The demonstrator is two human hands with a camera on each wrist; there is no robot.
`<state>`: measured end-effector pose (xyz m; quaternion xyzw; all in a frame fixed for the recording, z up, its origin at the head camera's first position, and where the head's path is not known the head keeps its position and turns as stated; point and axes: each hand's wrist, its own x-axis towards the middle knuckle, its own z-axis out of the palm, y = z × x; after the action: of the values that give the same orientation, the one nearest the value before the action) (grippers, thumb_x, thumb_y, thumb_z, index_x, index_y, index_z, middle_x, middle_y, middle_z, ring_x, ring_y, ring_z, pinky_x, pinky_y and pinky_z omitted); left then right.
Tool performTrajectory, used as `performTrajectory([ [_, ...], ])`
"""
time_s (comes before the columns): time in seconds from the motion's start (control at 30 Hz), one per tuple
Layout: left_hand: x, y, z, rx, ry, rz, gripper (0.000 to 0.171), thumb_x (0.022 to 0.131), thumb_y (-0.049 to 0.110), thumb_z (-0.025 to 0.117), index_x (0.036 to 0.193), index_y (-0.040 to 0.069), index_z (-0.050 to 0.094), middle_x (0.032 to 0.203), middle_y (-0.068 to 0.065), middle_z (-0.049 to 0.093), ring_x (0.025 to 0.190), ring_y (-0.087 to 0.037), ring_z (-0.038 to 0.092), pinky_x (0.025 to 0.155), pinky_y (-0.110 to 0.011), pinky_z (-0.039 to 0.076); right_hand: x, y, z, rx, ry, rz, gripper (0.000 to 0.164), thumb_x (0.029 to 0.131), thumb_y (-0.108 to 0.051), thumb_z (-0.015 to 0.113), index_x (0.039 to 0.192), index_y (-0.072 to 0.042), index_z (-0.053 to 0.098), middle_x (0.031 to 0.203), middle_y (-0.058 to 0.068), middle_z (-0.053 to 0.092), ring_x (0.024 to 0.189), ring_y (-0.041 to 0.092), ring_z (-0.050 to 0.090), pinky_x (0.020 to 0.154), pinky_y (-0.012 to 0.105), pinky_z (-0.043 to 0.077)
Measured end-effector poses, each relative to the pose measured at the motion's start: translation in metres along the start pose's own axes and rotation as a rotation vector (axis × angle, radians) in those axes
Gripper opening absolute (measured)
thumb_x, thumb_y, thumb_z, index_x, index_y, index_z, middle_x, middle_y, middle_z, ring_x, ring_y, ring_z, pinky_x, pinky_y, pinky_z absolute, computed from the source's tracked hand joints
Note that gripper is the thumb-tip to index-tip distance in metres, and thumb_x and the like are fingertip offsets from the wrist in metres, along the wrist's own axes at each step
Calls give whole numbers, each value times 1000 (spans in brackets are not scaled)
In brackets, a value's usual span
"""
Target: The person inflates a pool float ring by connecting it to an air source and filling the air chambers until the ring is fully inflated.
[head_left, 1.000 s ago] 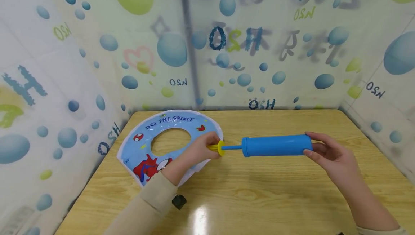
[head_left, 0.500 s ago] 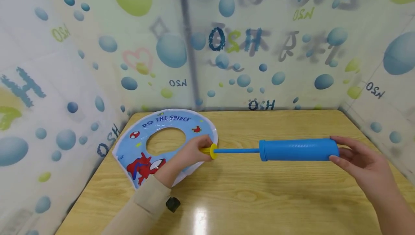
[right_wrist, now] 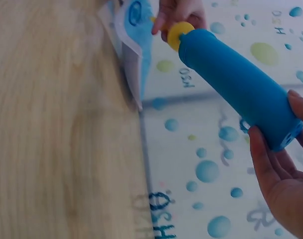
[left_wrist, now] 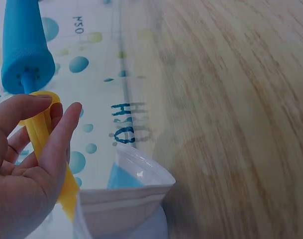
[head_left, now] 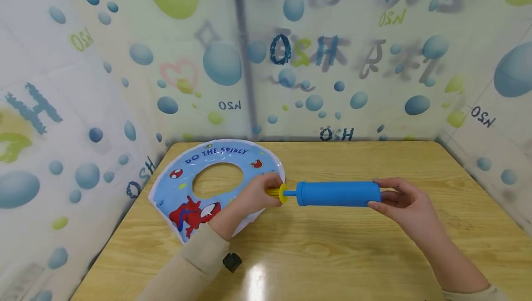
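Observation:
A blue hand air pump (head_left: pixel 338 194) lies level between the two hands, above the table. My left hand (head_left: pixel 262 191) pinches its yellow nozzle (left_wrist: pixel 39 132) just behind the round flange. In the left wrist view, the tapered nozzle end passes behind the pale edge of the inflatable ring (left_wrist: pixel 126 204). At the far end of the barrel, my right hand (head_left: pixel 409 204) grips the blue cylinder with thumb and fingers. Only a short length of blue rod shows between barrel and flange. The blue ring (head_left: pixel 216 151), printed with a red cartoon figure, lies under my left forearm.
The wooden table (head_left: pixel 332 255) runs back to a wall sheet (head_left: pixel 365 121) printed with bubbles and letters. Side sheets stand along its left and right edges. A small dark block (head_left: pixel 232 261) sits at the left cuff.
The pump barrel first slid right, baring more rod, then came back left to near the flange along with my right hand. My left hand stayed on the nozzle, with only small shifts.

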<state>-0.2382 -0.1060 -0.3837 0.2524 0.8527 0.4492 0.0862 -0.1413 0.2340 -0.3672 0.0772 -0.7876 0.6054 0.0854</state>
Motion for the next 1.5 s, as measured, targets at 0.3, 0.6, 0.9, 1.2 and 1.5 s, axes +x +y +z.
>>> performTrajectory([
  [0.3,2,0,6,9,2,57,30,78,-3,78,100,8,60,98,0,65,90,-18,54,85,-33,46,-2,0,31,-36,-21,2,47,87,-10,74,129,0,56,122,8,56,96,6,64,76,29,56],
  [0.6,-1,-1,1,-21,-9,47,28,80,-2,77,99,8,58,95,0,66,86,-18,54,83,-32,44,-7,-3,10,0,43,-98,46,90,-2,68,135,-5,56,117,-11,63,100,4,63,77,21,53],
  [0.9,-6,-7,-9,-25,-15,-21,29,81,1,77,101,10,58,104,-3,67,97,-21,58,92,-38,45,-16,4,-25,142,114,-152,47,90,9,63,135,-1,55,121,-10,64,100,3,63,76,16,51],
  [1.2,-9,-14,-15,-44,-12,-35,30,80,1,77,101,11,58,105,-3,68,100,-21,60,97,-42,42,-24,5,-49,213,193,-169,47,90,12,59,135,-1,56,126,-7,61,100,3,63,77,13,50],
  [1.5,-6,-11,-10,2,4,8,27,79,-2,77,98,9,61,101,0,68,92,-18,58,93,-36,44,-16,8,-50,172,60,-93,44,87,14,64,127,-5,62,119,-8,61,95,3,65,72,17,53],
])
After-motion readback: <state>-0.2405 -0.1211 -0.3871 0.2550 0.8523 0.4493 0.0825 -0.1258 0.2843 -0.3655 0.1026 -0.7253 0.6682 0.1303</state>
